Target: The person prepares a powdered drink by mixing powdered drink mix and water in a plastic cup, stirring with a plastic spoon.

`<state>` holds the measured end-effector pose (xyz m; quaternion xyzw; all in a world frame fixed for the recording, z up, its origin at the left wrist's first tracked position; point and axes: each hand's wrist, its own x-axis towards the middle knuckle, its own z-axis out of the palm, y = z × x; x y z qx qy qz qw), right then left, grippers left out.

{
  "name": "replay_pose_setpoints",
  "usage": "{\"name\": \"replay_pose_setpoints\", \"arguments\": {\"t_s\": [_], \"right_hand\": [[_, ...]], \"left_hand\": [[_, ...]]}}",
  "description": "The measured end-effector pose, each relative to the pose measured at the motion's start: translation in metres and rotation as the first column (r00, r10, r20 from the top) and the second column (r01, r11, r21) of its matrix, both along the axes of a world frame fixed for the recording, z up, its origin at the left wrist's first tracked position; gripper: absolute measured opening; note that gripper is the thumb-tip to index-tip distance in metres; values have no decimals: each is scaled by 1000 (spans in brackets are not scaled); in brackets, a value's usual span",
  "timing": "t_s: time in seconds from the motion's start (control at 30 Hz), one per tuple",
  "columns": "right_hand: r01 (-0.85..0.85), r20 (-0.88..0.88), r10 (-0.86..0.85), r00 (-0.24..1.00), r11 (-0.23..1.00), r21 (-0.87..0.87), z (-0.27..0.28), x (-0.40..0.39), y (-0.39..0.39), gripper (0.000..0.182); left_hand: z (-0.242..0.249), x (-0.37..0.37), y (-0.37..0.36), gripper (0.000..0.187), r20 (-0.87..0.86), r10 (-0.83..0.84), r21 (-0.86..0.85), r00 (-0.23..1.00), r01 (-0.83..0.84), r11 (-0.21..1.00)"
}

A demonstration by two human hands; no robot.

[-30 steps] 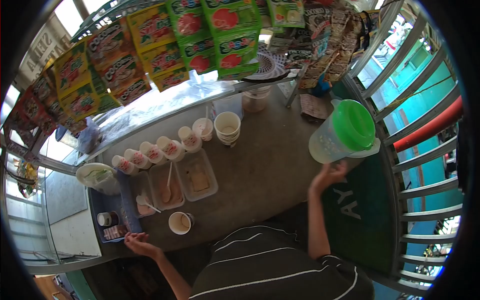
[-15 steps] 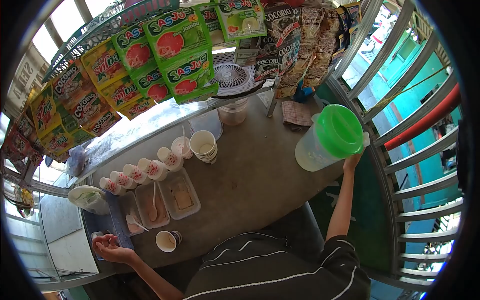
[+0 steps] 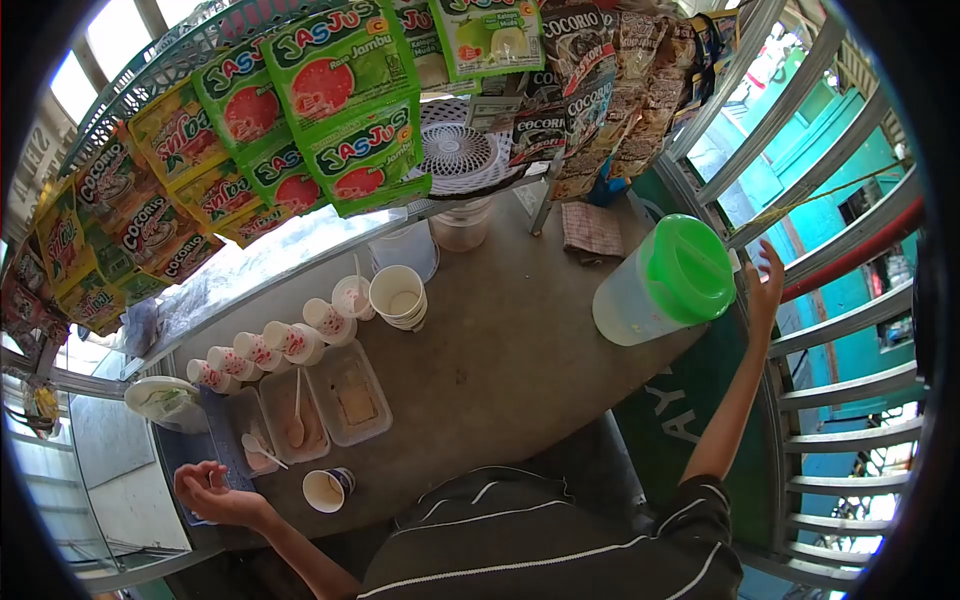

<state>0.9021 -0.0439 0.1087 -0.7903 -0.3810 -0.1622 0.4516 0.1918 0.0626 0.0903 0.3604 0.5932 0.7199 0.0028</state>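
Note:
A clear plastic pitcher with a green lid stands upright at the table's right edge. Just right of it, apart from its handle side, my right hand is raised with fingers spread and nothing in them. At the lower left, my left hand hovers palm up by a blue tray, fingers loosely curled and apart, with nothing visible in them. Nearest to it are a paper cup on its own and a tub with a white spoon.
Two clear tubs of powder sit beside a row of printed cups. Behind are stacked paper cups and a folded checked cloth. Drink sachets hang overhead; metal bars line the right side.
My right hand has let go of the pitcher and moved up and right, its fingers opening. The pitcher stays standing on the table. My left hand has hardly moved.

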Motion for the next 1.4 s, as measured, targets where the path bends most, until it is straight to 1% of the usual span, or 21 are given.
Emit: {"name": "replay_pose_setpoints", "arguments": {"t_s": [0.07, 0.1, 0.13, 0.17, 0.23, 0.27, 0.3, 0.33, 0.4, 0.47, 0.5, 0.57, 0.6, 0.67, 0.7, 0.87, 0.97, 1.1, 1.2, 1.27, 1.4], "right_hand": [[-290, -30, 293, 956, 916, -276, 38, -51, 20, 38], [-290, -27, 294, 955, 915, -281, 39, -56, 27, 38], [-276, 87, 358, 930, 834, -478, 40, -59, 32, 40], [-224, 183, 439, 880, 723, -653, 40, -64, 37, 41], [-165, 218, 415, 883, 711, -684, 37, -79, 44, 37], [-106, 250, 386, 888, 700, -706, 35, -86, 48, 33], [-96, 257, 377, 890, 705, -702, 34, -90, 52, 33], [-29, 277, 330, 902, 688, -725, 33, -93, 55, 35], [53, 305, 265, 915, 670, -741, 31, -100, 54, 38], [53, 300, 321, 898, 599, -799, 40, -99, 62, 47], [68, 315, 311, 897, 608, -791, 43, -98, 65, 47], [17, 264, 369, 891, 554, -833, 45, -95, 70, 53], [28, 272, 364, 891, 554, -832, 46, -94, 72, 53], [30, 274, 393, 877, 526, -850, 44, -92, 72, 53], [28, 266, 395, 879, 515, -857, 42, -91, 68, 53], [-74, 171, 493, 853, 438, -896, 54, -78, 68, 56], [-134, 133, 534, 835, 432, -892, 63, -79, 67, 57], [-237, 46, 562, 826, 420, -876, 59, -70, 58, 54], [-294, 82, 658, 748, 439, -849, 59, -60, 63, 54], [-333, 40, 674, 738, 415, -847, 60, -60, 62, 52], [-333, 46, 696, 717, 399, -854, 69, -59, 63, 51]], "left_hand": [[12, 33, -5, 23, -33, 33, 23, 999, -32, 999], [16, 51, -9, 22, -149, -142, 167, 978, 167, 972], [19, 73, -14, 20, -284, -289, 277, 914, 367, 888], [24, 104, -20, 21, -284, -469, 273, 836, 539, 797], [24, 164, -31, 14, -249, -766, 206, 593, 805, 556], [12, 175, -38, 5, -215, -903, -47, 372, 920, 390], [31, 196, -31, 12, -285, -950, -197, 124, 963, 184], [33, 218, -31, 12, -142, -988, -229, -61, 973, -27], [8, 258, -35, 13, 57, -966, -243, -253, 935, -259], [-13, 293, -36, 21, 352, -870, -230, -344, 870, -437], [-26, 313, -35, 21, 338, -872, -224, -355, 869, -441], [-51, 348, -30, 35, 111, -932, -362, -344, 860, -360], [-57, 364, -26, 35, 108, -931, -354, -349, 861, -364], [-62, 393, -24, 55, -34, -977, -378, -213, 907, -185], [-61, 404, -28, 55, -20, -977, -379, -215, 905, -191], [-53, 448, -19, 86, -103, -993, -314, -63, 949, -27], [-64, 466, -22, 93, -75, -997, -292, -12, 956, 10], [-57, 480, -21, 99, -47, -999, -227, -25, 974, -14], [-62, 495, -14, 102, -84, -996, -203, 26, 978, 42], [-61, 493, -17, 108, -44, -999, -248, -25, 969, -13], [-61, 496, -20, 108, 15, -1000, -258, -16, 966, -20]]}}
